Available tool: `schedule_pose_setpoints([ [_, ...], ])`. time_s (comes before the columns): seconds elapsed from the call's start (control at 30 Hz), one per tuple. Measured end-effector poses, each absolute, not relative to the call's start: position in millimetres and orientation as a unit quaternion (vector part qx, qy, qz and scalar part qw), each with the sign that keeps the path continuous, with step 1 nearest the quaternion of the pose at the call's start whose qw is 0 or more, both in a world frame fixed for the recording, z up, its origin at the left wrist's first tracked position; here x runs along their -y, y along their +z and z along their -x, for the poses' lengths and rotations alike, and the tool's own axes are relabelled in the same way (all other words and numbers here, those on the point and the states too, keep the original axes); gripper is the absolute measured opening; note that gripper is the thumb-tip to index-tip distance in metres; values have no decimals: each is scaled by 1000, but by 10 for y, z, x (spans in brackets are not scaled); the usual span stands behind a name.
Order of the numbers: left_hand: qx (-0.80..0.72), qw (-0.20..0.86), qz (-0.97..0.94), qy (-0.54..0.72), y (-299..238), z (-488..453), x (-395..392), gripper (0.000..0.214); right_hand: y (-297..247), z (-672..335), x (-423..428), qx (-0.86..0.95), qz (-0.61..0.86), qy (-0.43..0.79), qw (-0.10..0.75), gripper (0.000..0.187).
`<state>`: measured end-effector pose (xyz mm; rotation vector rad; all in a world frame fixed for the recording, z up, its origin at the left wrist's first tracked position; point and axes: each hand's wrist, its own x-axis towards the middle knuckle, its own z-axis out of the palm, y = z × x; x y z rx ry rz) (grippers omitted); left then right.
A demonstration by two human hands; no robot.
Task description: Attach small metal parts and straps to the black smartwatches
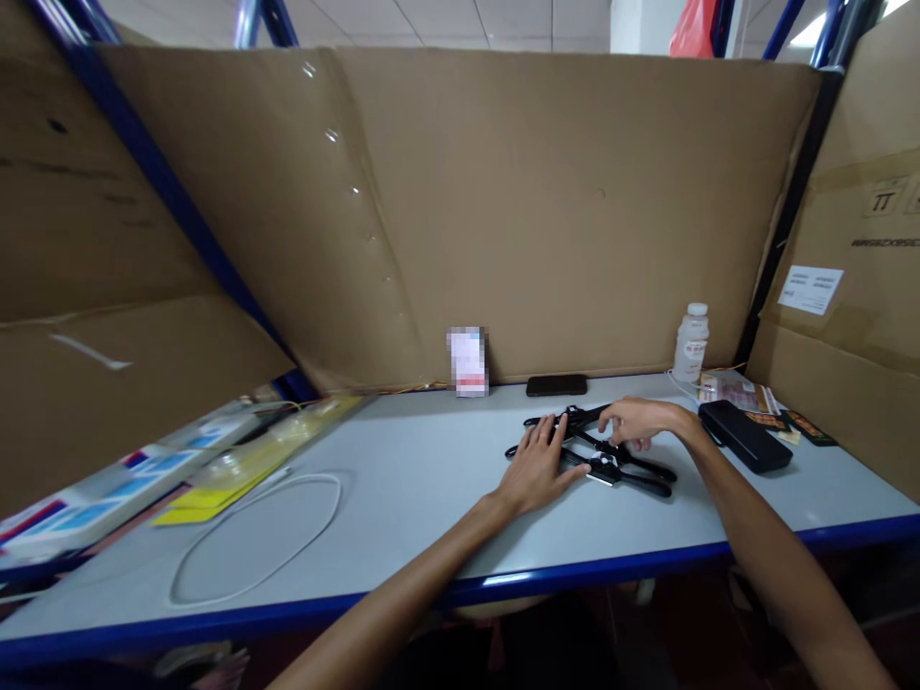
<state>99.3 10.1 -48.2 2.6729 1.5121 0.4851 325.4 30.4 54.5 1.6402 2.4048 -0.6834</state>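
Several black wrist watches with straps [632,470] lie in a loose pile on the grey table [431,498]. My left hand [539,465] lies flat on the left part of the pile, fingers stretched out over the straps. My right hand [636,420] reaches in from the right, its fingers curled down onto a strap at the top of the pile.
A black phone [556,385] and a small white card [468,361] lie by the cardboard back wall. A white bottle [691,342], a black case [744,434] and leaflets [737,391] are at the right. A white cable loop [251,537] and plastic-wrapped packs [216,460] lie at the left.
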Motion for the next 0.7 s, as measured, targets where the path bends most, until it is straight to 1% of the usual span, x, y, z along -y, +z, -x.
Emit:
schedule_pose_setpoints([
  [0.07, -489, 17, -856, 166, -487, -997, -97, 97, 535, -3185, -281, -817, -536, -203, 61, 43],
  [0.17, -493, 17, -852, 172, -474, -984, -80, 102, 470, -3060, -257, -836, -530, -142, 30, 33],
  [0.23, -492, 15, -853, 175, -448, -974, -57, 104, 426, -3011, -255, -848, -515, -124, 20, 26],
  [0.33, -478, 9, -861, 173, -398, -964, -8, 101, 408, -2991, -251, -862, -485, -147, 20, 25],
  [0.4, -472, 7, -865, 168, -367, -956, 23, 96, 431, -2987, -240, -865, -472, -170, 3, 24],
  [0.5, -475, 6, -865, 159, -332, -927, 40, 98, 504, -2993, -234, -862, -474, -167, -60, 28],
  [0.6, -478, 9, -866, 143, -307, -890, 9, 102, 580, -3048, -275, -839, -516, -105, -136, 29],
  [0.7, -476, 17, -871, 121, -290, -894, -45, 97, 603, -3137, -353, -797, -575, -32, -183, 27],
])
